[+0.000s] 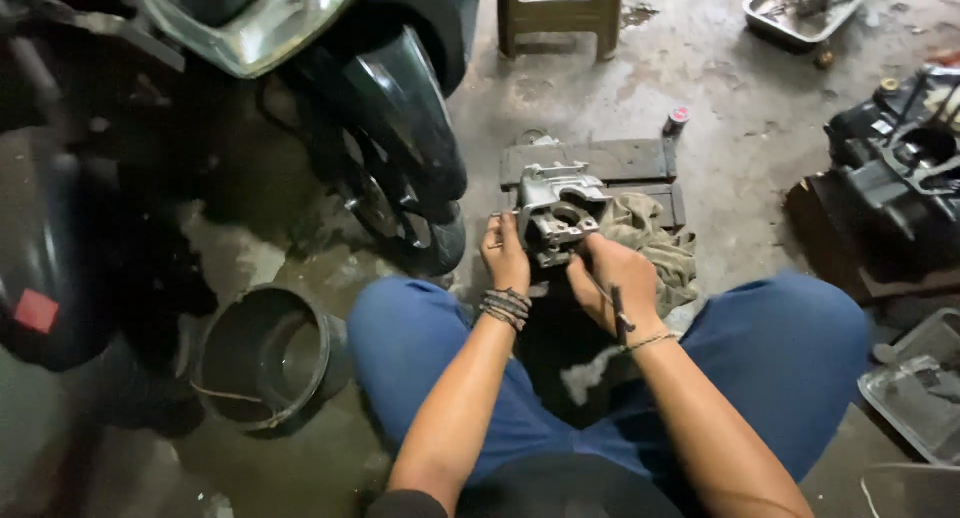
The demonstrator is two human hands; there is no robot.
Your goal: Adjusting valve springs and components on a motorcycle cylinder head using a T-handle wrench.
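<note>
You have one grey metal engine part [556, 210] in front of you, resting on the near edge of a dark wooden block [600, 163] that lies on the concrete floor [740, 148], just ahead of your knees. Your left hand [505, 258] is closed on the part's left side, steadying it. Your right hand [615, 283] sits just below and right of the part, clenched around one thin metal tool [612, 303], whose dark handle points back toward your wrist. One crumpled rag [655, 243] lies under and beside your right hand, spilling off the block's right edge. On the floor around you are one black bucket [265, 358] by your left knee, one motorcycle front wheel [400, 168], one wooden stool [558, 16] and two metal trays [805, 8].
</note>
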